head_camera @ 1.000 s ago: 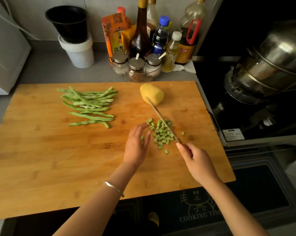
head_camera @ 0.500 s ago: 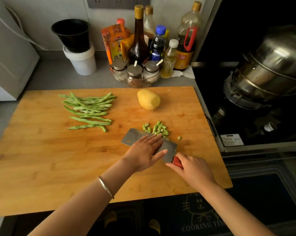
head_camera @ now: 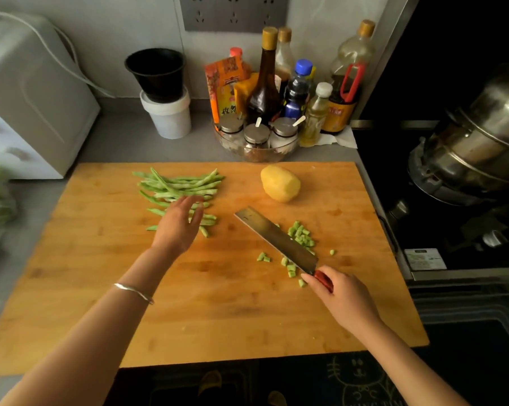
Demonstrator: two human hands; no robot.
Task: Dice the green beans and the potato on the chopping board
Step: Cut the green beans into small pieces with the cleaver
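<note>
Head view. Wooden chopping board (head_camera: 100, 288) across the counter, seen from above.

On the board's far left part: bundle of whole green beans (head_camera: 183, 183), uncut, lying about parallel. Over the near side of this bundle: left hand (head_camera: 178, 224), fingers straight and slightly spread, grasping nothing; cannot tell if touching the beans. Thin silver bracelet (head_camera: 134, 291) on the wrist.

Near the board's far edge, right of the middle: peeled yellow potato (head_camera: 280, 184), whole, touched by nothing.

On the board's right part: small heap of diced bean pieces (head_camera: 301, 234), a few more scattered toward the near edge. Just beside the heap: cleaver (head_camera: 276, 238), blade turned partly flat, tip toward the far left. Red handle clenched in the right hand (head_camera: 344, 297).

Behind the board's far edge: sauce bottles (head_camera: 266, 80), lidded spice jars (head_camera: 257, 136), and an orange packet (head_camera: 224, 86) with Chinese characters, too blurred to read. Right of the board: stove sticker (head_camera: 424, 258), print unreadable.
</note>
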